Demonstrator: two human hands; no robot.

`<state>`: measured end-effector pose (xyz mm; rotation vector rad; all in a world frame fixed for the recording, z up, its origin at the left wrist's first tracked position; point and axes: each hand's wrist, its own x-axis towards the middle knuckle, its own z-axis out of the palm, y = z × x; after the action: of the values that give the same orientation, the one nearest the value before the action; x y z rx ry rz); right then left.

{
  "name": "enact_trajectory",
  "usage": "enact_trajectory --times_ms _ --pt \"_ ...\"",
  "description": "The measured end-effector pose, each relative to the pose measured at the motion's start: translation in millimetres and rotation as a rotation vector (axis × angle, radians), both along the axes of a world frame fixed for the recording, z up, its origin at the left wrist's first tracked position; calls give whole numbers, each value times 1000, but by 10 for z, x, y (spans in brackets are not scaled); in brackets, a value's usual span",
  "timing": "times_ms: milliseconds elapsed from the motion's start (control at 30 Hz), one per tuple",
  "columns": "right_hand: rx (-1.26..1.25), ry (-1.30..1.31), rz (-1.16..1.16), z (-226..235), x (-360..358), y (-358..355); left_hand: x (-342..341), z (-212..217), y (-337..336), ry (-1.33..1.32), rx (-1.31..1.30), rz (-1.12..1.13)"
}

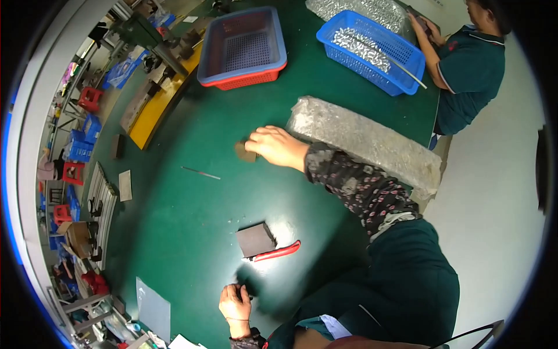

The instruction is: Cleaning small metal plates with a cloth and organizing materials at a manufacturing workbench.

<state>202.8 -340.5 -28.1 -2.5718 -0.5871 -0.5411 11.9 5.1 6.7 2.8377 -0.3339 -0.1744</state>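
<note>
Green-topped workbench (pixel 192 192) in a workshop, machines and stacked crates off the left edge, pale floor to the right.

Right hand (pixel 278 146) is stretched out across the bench, fingers curled down onto a small brown block (pixel 244 152); thumb and fingers look pinched on it, partly closed. Block sits on the bench just left of a long plastic-wrapped bundle (pixel 366 139) of silvery parts. Left hand (pixel 235 302) is low, near the body, closed round a dark object (pixel 249 286). It's motion-blurred, so I can't tell what it is.

Doing this well, my read: grip the block by its edges, lift straight rather than drag, keep the sleeve off the wrapped bundle so it doesn't snag the film.

Also on the bench: dark flat square block (pixel 254 239) with a red-handled tool (pixel 280 251) touching its lower right corner, thin metal rod (pixel 200 173) well apart to the left.

Packages and containers:
- wrapped bundle, long, grey-silver, clear film, right of centre
- blue-over-red basket (pixel 244 75), empty, top centre
- blue basket (pixel 378 75) with silvery parts, top right, by a co-worker (pixel 471 70) in dark green
- second clear bag of silvery parts (pixel 360 11) behind it
- grey sheet (pixel 152 308), lower left
- no legible labels or signs.
</note>
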Motion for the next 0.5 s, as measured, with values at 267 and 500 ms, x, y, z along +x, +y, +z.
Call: enact_trajectory --times_ms 267,500 --pt "73 -153 -528 266 9 -790 151 -23 -497 -57 14 -195" --pt "-178 -161 -501 -638 551 -380 319 85 -944 231 64 -257"
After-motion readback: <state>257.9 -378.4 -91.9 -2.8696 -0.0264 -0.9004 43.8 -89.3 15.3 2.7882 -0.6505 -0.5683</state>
